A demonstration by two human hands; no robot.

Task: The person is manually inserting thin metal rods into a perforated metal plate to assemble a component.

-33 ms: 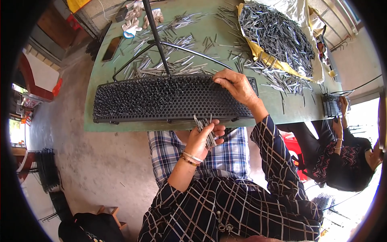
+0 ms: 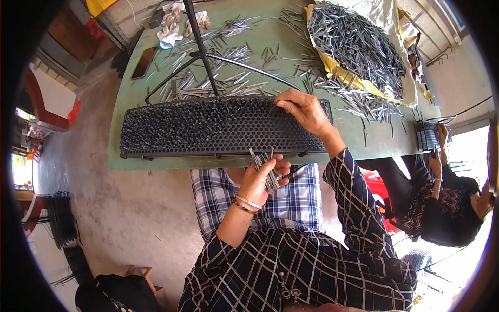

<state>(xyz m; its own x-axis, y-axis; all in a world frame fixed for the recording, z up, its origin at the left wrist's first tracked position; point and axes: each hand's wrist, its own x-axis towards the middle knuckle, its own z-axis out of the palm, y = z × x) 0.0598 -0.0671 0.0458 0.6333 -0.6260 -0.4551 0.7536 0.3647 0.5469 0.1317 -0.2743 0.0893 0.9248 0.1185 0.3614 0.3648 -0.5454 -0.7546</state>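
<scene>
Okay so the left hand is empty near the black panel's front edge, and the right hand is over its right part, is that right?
Not quite: the head view shows the left hand holding a bunch of thin strips, not empty. It is near the front edge of the black panel, and the right hand is over its right part.

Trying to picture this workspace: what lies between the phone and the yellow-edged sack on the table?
In the head view, loose thin grey strips lie scattered there on the green tabletop, and a black rod frame crosses that stretch.
</scene>
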